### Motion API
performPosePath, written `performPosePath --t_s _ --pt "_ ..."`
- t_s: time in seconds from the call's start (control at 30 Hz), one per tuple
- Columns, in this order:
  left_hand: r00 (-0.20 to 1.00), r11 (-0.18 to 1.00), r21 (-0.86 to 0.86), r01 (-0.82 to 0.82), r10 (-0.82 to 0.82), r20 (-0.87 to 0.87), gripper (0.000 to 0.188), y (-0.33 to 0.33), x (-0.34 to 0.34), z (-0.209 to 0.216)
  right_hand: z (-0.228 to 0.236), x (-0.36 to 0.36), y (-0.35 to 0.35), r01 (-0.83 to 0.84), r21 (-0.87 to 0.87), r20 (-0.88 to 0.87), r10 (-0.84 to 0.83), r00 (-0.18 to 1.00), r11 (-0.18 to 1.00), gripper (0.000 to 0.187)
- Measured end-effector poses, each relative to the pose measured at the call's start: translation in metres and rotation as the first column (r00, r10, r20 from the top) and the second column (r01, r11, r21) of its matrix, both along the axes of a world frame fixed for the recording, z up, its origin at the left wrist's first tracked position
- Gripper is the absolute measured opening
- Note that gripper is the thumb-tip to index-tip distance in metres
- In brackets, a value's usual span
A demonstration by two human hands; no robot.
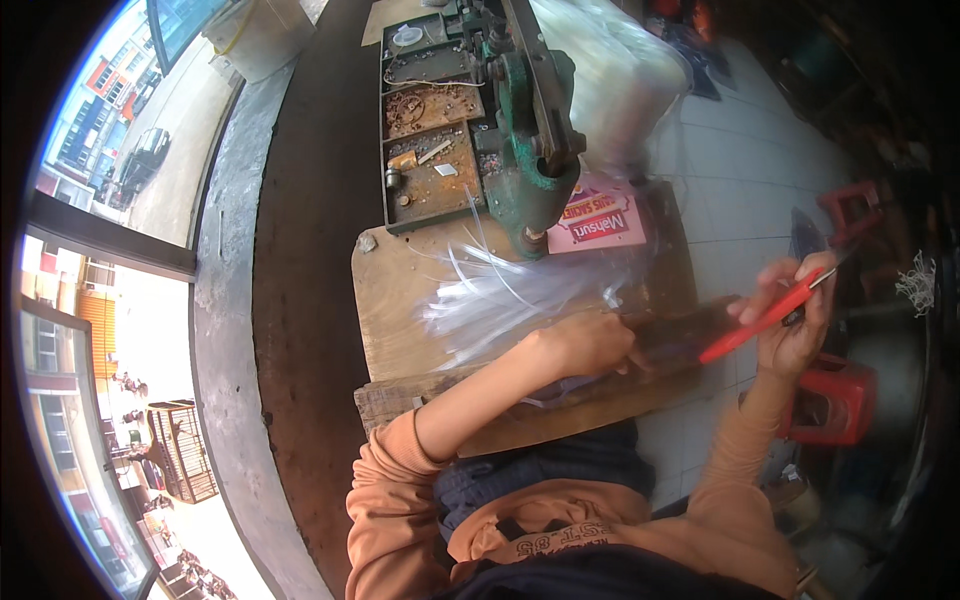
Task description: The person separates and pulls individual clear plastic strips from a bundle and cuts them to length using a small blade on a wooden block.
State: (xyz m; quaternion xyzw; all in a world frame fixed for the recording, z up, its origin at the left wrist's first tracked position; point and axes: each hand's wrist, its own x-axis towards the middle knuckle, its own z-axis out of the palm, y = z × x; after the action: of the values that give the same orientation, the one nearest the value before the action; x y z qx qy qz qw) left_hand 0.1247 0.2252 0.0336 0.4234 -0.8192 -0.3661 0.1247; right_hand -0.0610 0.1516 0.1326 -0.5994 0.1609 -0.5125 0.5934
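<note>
Clear plastic strips (pixel 490 300) lie in a loose, partly blurred heap on the wooden board (pixel 400 320). My left hand (pixel 585 345) is closed at the near right side of the heap, fingers curled downward; whatever they grip is hidden. Off to the right, my right hand (pixel 790 320) is raised beyond the board's edge. Its fingers wrap round a long, slim red-handled tool (pixel 760 318) with a bit of pale metal near its upper end; its exact kind is unclear. A dark blurred patch lies between both hands.
A green cast-metal hand press (pixel 530 190) stands at the board's far side. Left of it is a rusty compartment tray (pixel 430 170) of small parts. A pink box (pixel 600 220) sits beside the press. Red stools (pixel 830 400) and a large translucent bag (pixel 610 80) stand on the tiled floor.
</note>
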Motion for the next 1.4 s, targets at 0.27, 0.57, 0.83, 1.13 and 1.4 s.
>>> performPosePath --t_s 0.27,0.57,0.83,1.13,1.4 --pt "0.977 0.977 0.05 0.206 -0.202 -0.075 0.04 -0.017 0.007 -0.01 -0.054 -0.037 0.089 0.3 0.307 -0.569 -0.078 0.818 0.903 0.015" --pt "0.958 0.955 0.081 0.286 -0.283 -0.038 0.053 -0.035 0.004 -0.008 -0.082 -0.033 0.138 0.03 -0.273 -0.93 -0.272 0.248 0.962 0.017" --pt "0.929 0.927 0.107 0.358 -0.366 0.062 0.066 -0.052 -0.003 -0.003 -0.082 -0.019 0.129 0.123 -0.224 -0.961 -0.24 0.134 0.967 0.02" --pt "0.913 0.908 0.154 0.389 -0.402 0.069 0.069 -0.058 -0.004 -0.002 -0.085 -0.012 0.127 0.141 -0.138 -0.985 -0.151 0.087 0.98 0.021" --pt "0.919 0.915 0.106 0.388 -0.393 0.031 0.07 -0.056 -0.003 -0.006 -0.082 -0.011 0.125 0.097 -0.174 -0.974 -0.186 0.128 0.98 0.021"
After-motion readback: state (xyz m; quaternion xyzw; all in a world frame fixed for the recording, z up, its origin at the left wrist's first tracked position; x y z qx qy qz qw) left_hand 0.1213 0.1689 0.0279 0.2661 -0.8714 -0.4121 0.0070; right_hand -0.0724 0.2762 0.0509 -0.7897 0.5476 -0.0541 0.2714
